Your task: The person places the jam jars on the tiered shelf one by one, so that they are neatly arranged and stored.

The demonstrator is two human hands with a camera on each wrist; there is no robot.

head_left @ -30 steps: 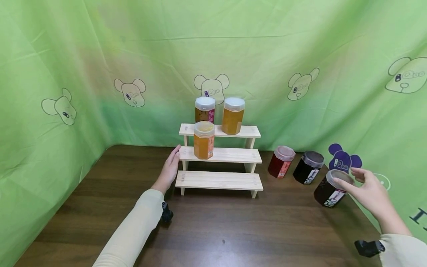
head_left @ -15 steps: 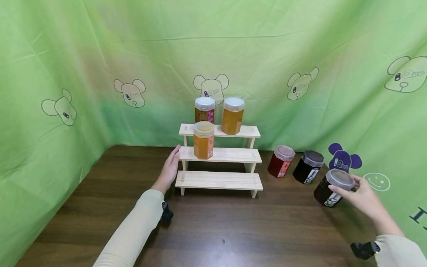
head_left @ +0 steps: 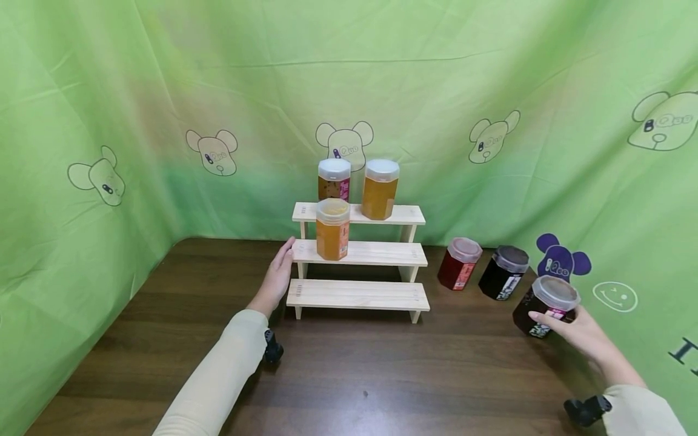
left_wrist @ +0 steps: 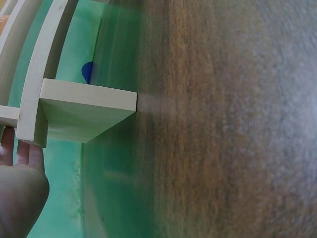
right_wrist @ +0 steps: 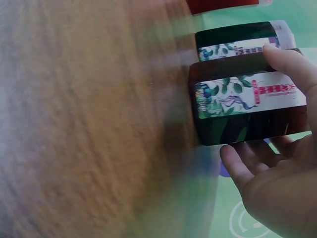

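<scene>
Left hand [head_left: 274, 280] touches rack [head_left: 358, 294]; right hand [head_left: 584, 340] grips jar [head_left: 531, 307] by table [head_left: 436, 375] edge.

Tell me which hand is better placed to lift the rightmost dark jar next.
The right hand, most likely: its thumb and fingers lie on opposite sides of the rightmost dark jar. The left hand is well away, at the left end of the wooden rack.

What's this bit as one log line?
left hand: touching wooden rack | right hand: around front dark jar | nearby: other dark jar, red jar | on rack: three jars
</scene>
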